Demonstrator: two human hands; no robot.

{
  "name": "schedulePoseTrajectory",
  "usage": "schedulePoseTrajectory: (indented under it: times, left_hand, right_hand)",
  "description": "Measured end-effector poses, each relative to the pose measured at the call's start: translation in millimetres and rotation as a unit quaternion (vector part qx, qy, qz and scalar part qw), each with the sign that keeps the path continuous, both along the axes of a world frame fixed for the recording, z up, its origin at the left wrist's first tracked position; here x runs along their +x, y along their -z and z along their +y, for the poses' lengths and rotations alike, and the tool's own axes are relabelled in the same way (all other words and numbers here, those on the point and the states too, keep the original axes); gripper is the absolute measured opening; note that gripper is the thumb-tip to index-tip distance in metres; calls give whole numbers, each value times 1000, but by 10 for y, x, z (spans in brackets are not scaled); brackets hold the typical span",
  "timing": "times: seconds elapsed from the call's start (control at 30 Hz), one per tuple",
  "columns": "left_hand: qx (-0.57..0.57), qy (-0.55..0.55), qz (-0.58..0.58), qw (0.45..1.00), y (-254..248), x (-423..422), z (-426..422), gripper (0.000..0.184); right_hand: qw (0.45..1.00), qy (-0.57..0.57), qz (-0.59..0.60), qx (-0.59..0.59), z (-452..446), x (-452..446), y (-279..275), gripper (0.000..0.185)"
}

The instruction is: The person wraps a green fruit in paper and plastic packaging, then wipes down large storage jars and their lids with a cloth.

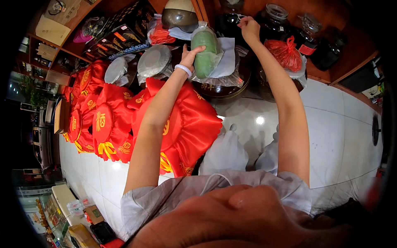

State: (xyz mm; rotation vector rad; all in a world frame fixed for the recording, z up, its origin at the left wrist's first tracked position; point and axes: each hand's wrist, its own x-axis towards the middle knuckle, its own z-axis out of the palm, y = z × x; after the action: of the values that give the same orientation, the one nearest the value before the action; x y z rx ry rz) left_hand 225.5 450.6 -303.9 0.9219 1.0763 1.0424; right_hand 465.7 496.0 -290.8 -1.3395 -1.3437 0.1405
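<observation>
My left hand (190, 57), with a pale bangle at the wrist, grips the side of a rounded green bundle (203, 56) wrapped in clear plastic. Its thumb lies over the front; the other fingers are mostly hidden behind. The bundle is above a large dark jar (223, 91) with plastic sheeting on its top. A white sheet (226, 58) is right beside the bundle. Higher and to the right, my right hand (249, 29) is closed in a pinch near dark glass jars. Something thin and whitish shows at its fingertips, too small to name.
Red satin-covered jars (103, 124) with gold characters line the left. A plastic-covered jar lid (154, 61) and a red plastic bag (283, 53) flank the work spot. Glass jars (276, 18) stand on the wooden shelf behind. Pale tiles (331, 136) cover the floor.
</observation>
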Motion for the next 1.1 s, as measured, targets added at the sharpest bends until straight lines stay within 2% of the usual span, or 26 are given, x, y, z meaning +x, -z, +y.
schedulePoseTrajectory:
  times: [0.03, 0.07, 0.13, 0.2, 0.3, 0.53, 0.6, 0.67, 0.73, 0.77, 0.8, 0.87, 0.93, 1.0, 1.07, 1.1]
  left_hand:
    - [2, 1, 0, 1000, 7, 8, 6, 114]
    - [1, 1, 0, 1000, 14, 11, 11, 114]
    - [10, -4, 5, 1000, 23, 12, 13, 115]
    - [13, -12, 6, 1000, 29, 19, 7, 116]
    - [19, -24, 14, 999, -10, 50, -26, 117]
    - [19, -43, 49, 998, -118, 206, -52, 121]
    - [21, -48, 68, 996, -133, 266, -34, 121]
    - [44, -45, 83, 995, -114, 313, 2, 121]
    - [48, -40, 82, 995, -126, 324, -9, 122]
    - [52, -36, 80, 995, -125, 318, -20, 122]
    - [51, -37, 81, 995, -125, 294, -37, 122]
    - [52, -31, 49, 997, -137, 226, -62, 121]
    - [43, -43, 29, 998, -91, 170, -64, 120]
    - [35, -56, 9, 998, -60, 152, -54, 119]
    - [29, -53, 13, 998, -44, 139, -53, 117]
    - [29, -54, 14, 998, -35, 137, -54, 117]
  right_hand:
    - [998, -28, 31, 50, -10, -81, 6, 8]
    - [998, -38, -9, 58, -82, -124, 47, 8]
    - [996, -63, 42, -44, -207, -308, 220, 8]
    - [989, -24, -49, -139, -451, -439, 503, 8]
    - [982, -40, -92, -160, -952, -648, 700, 8]
    - [970, -81, -156, -166, -1187, -791, 741, 9]
    - [960, -99, -164, -203, -1255, -829, 700, 17]
    - [961, -83, -159, -210, -1274, -833, 699, 18]
    - [961, -34, -90, -260, -1254, -803, 673, 19]
    - [979, 17, -37, -201, -1181, -721, 776, 17]
    - [972, 0, 71, -224, -1199, -614, 712, 17]
    - [930, -22, 275, -241, -1177, -456, 725, 15]
    - [902, -31, 365, -230, -1179, -398, 588, 12]
    - [924, -33, 345, -162, -935, -300, 611, 12]
    - [949, -28, 306, -70, -644, -271, 408, 12]
    - [976, 12, 212, -52, -670, -296, 72, 12]
